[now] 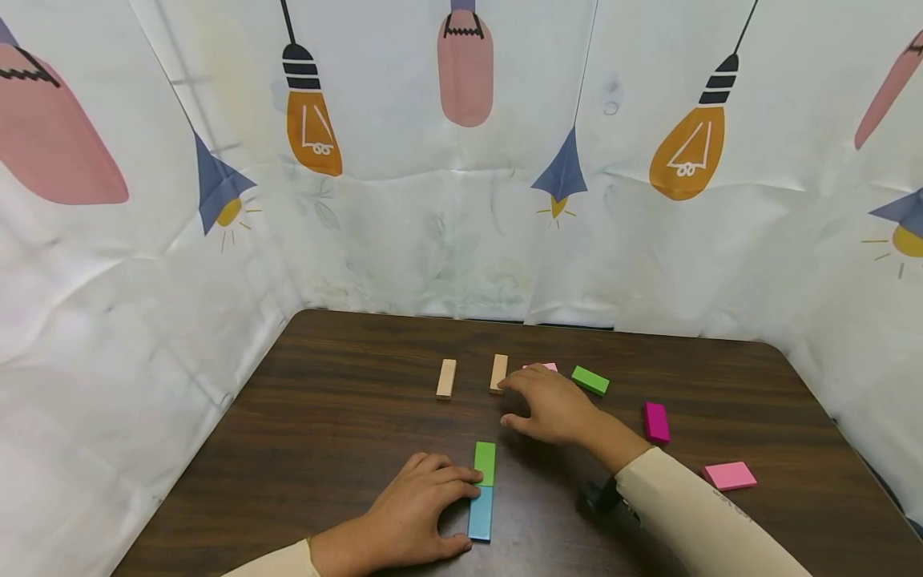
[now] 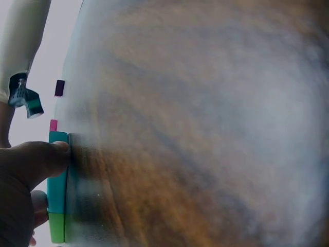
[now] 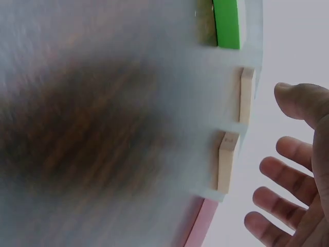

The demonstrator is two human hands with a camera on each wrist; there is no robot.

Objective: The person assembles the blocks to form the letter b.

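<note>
Just past the right hand (image 1: pixel 558 409), nearer, its parted fingers empty, lies the rightmost pale wooden oblong block (image 1: pixel 498 370), long axis pointing forward, while the left hand (image 1: pixel 414 513) loosely touches a blue rectangular block (image 1: pixel 481 514)

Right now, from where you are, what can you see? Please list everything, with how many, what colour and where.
Blue block: one, light blue, front centre
Near green block: one, green, end to end with the blue block
Left wooden block: one, tan, back centre
Right wooden block: one, tan, back centre
Hidden pink block: one, pink, back, mostly covered
Far green block: one, green, back right
Magenta block: one, magenta, right
Pink block: one, pink, far right
Table: one, dark brown, beneath the blocks
Sheeting: count unclear, white with printed lamps, around the table
Wrist device: one, dark, right wrist
Sleeves: two, cream, forearms
Left hand: one, bare, at the blue block
Right hand: one, bare, near the right wooden block
</note>
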